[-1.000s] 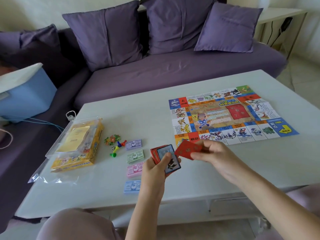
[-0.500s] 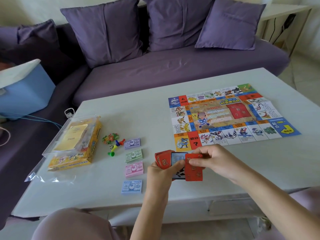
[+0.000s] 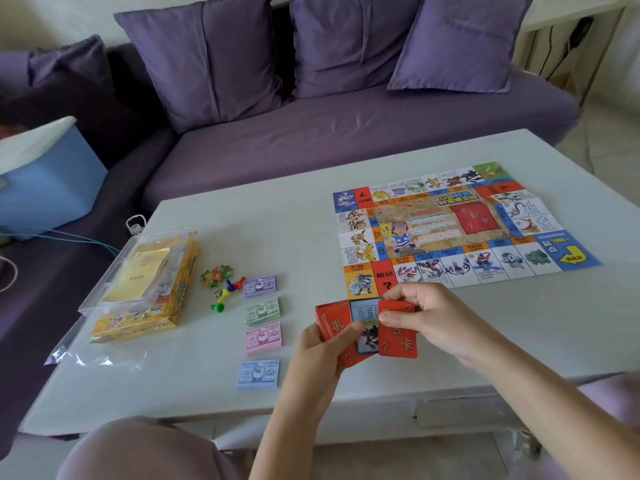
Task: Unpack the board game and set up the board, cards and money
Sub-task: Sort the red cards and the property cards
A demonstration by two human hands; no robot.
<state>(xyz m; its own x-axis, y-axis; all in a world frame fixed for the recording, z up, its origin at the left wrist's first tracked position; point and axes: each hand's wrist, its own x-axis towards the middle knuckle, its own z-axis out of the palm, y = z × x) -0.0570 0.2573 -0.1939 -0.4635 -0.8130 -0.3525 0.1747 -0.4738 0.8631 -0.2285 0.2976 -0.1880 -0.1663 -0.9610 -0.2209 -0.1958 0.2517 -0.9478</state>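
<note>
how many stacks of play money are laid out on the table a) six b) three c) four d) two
c: a purple stack, green stack, pink stack and blue stack lie in a column on the table.

Head-worn, forward-down, seemingly near table (image 3: 242, 230)

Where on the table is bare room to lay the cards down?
The widest bare patch of the table lies between the money and the board, reaching the far edge. Another lies between the board and the near edge, right of the right hand. Crowded: the left side, where box, pawns and money sit close.
</note>
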